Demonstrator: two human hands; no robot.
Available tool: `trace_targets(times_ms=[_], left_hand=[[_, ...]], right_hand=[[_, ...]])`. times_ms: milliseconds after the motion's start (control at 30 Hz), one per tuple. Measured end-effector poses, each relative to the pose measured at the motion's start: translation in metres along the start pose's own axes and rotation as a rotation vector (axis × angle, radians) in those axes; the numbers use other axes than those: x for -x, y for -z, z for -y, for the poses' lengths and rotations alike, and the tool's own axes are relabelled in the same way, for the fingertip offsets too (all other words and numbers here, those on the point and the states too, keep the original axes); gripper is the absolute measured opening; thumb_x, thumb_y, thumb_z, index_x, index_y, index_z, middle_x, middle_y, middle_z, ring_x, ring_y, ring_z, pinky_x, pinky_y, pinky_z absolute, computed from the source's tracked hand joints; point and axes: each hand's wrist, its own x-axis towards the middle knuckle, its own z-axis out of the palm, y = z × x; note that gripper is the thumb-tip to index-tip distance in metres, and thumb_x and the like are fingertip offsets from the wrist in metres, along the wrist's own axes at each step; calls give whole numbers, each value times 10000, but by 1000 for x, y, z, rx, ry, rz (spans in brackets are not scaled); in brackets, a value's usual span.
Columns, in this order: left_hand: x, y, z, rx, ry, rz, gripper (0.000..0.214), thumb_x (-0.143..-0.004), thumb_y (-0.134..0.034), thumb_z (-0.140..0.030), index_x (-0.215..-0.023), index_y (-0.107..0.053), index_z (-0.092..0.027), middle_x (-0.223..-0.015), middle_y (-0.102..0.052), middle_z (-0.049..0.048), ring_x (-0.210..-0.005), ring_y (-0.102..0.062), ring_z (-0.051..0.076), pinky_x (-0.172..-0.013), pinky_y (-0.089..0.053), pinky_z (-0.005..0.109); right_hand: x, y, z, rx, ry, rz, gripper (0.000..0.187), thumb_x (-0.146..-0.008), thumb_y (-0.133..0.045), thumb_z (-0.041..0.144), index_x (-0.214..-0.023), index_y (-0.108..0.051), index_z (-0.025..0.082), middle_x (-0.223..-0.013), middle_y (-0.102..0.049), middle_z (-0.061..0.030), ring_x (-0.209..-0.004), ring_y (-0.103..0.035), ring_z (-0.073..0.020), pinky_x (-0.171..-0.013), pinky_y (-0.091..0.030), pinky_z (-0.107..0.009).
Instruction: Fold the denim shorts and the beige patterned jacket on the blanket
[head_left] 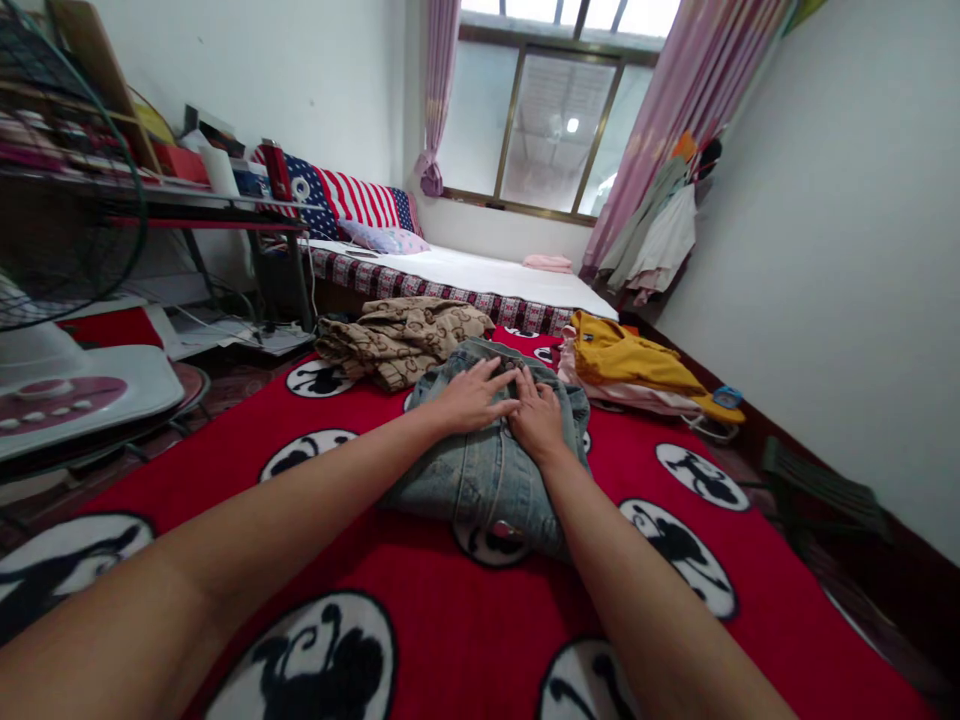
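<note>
No seeing the patch of the denim garment [487, 475] beneath the left hand [474, 395] and right hand [536, 412]! Can't get the whole white fan [139, 375] either, sliced by the left edge. Hard to sort the blurred shelf clutter [34, 145]. Can't trace the red cloth [465, 630] past the bottom edge, nor name that blue object [727, 397], too small to tell!

Matt, faded denim garment [465, 465] on soft-looking cloth cover [450, 620].
</note>
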Motion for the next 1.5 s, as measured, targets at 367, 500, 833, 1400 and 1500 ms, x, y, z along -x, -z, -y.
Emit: trace_targets(times_ms=[367, 500, 833, 1400, 1500], left_hand=[[15, -23, -4, -179, 84, 98, 550, -979, -303, -548, -1494, -309, -355, -1609, -133, 79, -1477, -89, 321, -1155, -154, 540], [16, -26, -3, -177, 79, 72, 526, -978, -317, -547, -1474, -344, -377, -1606, -151, 71, -1474, -119, 318, -1154, -167, 530], [17, -29, 1, -113, 77, 57, 538, -969, -300, -576, -1472, -343, -391, -1610, -149, 37, -1479, -98, 312, -1163, -141, 534], [20, -24, 0, -51, 63, -9, 472, -953, -454, -401, -1413, -479, -297, -1571, -276, 66, -1463, -186, 299, -1167, -189, 496], [22, -17, 5, 146, 37, -127, 343, -900, -516, -245, -1195, -679, -188, -1359, -575, 96, -1309, -483, 236, -1113, -346, 361]], right_hand=[[-7, 7, -10, -270, -48, -23, 484, -875, -486, 226, -1356, -543, 207, -1447, -506, -24, -1175, -548, -165, -1027, -386, -280], [-15, 25, -46, -309, -159, -123, 387, -868, -417, 146, -1126, -701, 197, -1165, -694, -52, -1038, -630, -154, -918, -447, -246], [-18, 12, -115, -133, -186, 67, 244, -758, -613, 199, -973, -725, 169, -927, -736, -73, -884, -659, -209, -725, -445, -248], [54, 94, 19, -311, 299, 294, 446, -850, -603, 494, -1214, -620, 237, -1105, -693, -73, -1016, -646, -229, -861, -491, -324], [89, 100, 50, -61, 396, 427, 878, -600, -800, 568, -1358, -516, 227, -1347, -532, -190, -1257, -471, -398, -950, -441, -503]])
